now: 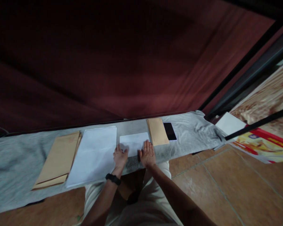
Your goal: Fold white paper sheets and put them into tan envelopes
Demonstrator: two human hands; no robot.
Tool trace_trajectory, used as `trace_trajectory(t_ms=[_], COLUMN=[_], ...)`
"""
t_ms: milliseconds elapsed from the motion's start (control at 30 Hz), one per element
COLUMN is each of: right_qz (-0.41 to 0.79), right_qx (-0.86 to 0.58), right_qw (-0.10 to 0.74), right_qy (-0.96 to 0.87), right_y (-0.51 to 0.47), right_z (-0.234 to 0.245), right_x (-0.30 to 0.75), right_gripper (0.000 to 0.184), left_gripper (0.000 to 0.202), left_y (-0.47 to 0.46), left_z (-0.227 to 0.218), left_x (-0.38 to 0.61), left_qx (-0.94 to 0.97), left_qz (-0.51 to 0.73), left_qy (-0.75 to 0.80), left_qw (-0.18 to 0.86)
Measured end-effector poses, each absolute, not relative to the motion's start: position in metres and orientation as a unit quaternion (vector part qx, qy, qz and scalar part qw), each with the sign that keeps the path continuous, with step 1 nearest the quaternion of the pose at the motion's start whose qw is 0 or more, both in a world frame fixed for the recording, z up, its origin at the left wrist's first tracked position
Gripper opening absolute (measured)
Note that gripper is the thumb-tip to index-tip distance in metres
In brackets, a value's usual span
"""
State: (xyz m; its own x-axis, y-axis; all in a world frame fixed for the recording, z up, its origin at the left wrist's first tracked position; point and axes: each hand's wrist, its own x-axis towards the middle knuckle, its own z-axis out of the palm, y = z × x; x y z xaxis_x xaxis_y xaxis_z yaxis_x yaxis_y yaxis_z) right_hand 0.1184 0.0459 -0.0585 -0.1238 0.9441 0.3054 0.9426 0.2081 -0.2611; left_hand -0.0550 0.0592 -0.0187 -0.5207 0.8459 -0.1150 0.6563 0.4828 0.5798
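Observation:
A small folded white sheet (134,142) lies on the grey cloth (14,157) in front of me. My left hand (120,156) rests on its near left corner, fingers curled down onto the paper. My right hand (147,153) lies flat with fingers stretched out on its near right edge. A black band sits on my left wrist. A stack of white paper (94,153) is just left of my left hand, and a small brown envelope (157,131) is just beyond my right hand.
A pile of brown envelopes (58,158) lies at the left of the cloth. A black phone (169,131) sits right of the small envelope. A dark red curtain hangs behind. Tiled floor, a white sheet (230,123) and a colourful printed poster (261,144) are to the right.

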Motion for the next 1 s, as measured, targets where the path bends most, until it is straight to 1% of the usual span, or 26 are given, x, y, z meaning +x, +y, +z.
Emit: trace_trajectory(t_ms=[133,233,333,500,633,700,800,833,900,1000], right_qz=[0.003,0.000,-0.003,-0.014,-0.003,0.024,0.086,0.112,0.189,0.357], right_qx=[-0.627,-0.625,-0.617,-0.602,-0.583,-0.545,-0.472,-0.464,-0.474,-0.490], right_qw=[0.209,0.226,0.244,0.258,0.266,0.258,0.255,0.269,0.337,0.468], right_qy=[-0.750,-0.748,-0.749,-0.755,-0.768,-0.797,-0.840,-0.837,-0.791,-0.643], right_y=[0.046,0.046,0.046,0.046,0.042,0.037,0.030,0.030,0.033,0.048], right_z=[-0.059,-0.060,-0.061,-0.061,-0.050,-0.038,-0.015,-0.007,0.008,0.027], right_x=[0.119,0.118,0.118,0.121,0.127,0.127,0.120,0.116,0.107,0.098], right_gripper=[0.066,0.066,0.066,0.065,0.060,0.063,0.073,0.071,0.055,0.045], left_gripper=[0.035,0.022,0.014,0.016,0.022,0.025,0.026,0.027,0.031,0.041], left_y=[0.065,0.063,0.057,0.044,0.039,0.038,0.037,0.036,0.034,0.032], left_z=[-0.008,-0.001,0.003,0.012,0.026,0.036,0.056,0.063,0.078,0.092], left_x=[-0.064,-0.069,-0.071,-0.065,-0.062,-0.061,-0.056,-0.054,-0.047,-0.041], left_qx=[0.397,0.373,0.355,0.313,0.287,0.283,0.297,0.308,0.339,0.384], left_qz=[0.260,0.300,0.349,0.410,0.452,0.469,0.487,0.491,0.506,0.565], left_qy=[0.846,0.833,0.808,0.770,0.749,0.739,0.718,0.708,0.676,0.588], left_qw=[0.243,0.277,0.314,0.375,0.391,0.393,0.399,0.403,0.416,0.433])
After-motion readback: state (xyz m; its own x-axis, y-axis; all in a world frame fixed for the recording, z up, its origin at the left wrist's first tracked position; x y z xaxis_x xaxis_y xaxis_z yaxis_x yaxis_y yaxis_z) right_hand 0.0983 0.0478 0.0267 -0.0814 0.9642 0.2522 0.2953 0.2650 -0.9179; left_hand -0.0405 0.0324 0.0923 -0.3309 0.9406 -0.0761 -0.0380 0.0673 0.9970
